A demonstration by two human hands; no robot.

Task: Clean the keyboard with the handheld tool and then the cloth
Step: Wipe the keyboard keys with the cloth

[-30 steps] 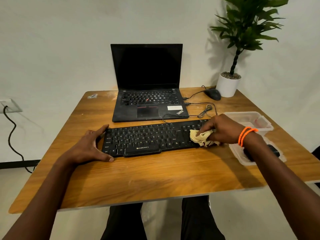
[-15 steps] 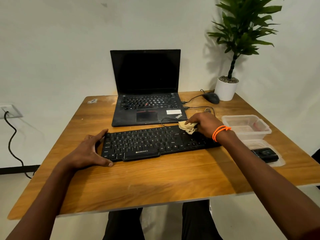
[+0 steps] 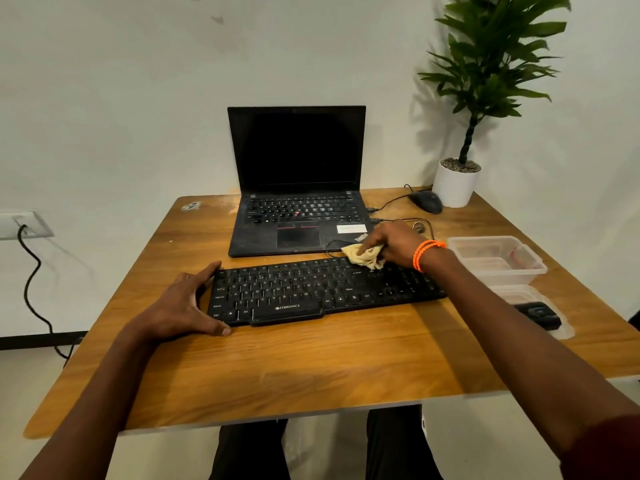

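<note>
A black keyboard (image 3: 304,291) lies across the middle of the wooden table (image 3: 311,368). My left hand (image 3: 180,306) rests against its left end, thumb along the front corner and fingers at the back corner. My right hand (image 3: 393,242) holds a crumpled yellow cloth (image 3: 362,256) and presses it onto the keyboard's back edge, right of centre. A black handheld tool (image 3: 538,313) lies on a clear lid at the right.
An open black laptop (image 3: 298,216) stands just behind the keyboard, with cables beside it. A black mouse (image 3: 426,201) and a white potted plant (image 3: 455,183) sit at the back right. A clear plastic container (image 3: 498,259) stands right of the keyboard.
My right hand has slid the cloth from the keyboard's right end up to its back edge and leftward. My left hand stays at the left end.
</note>
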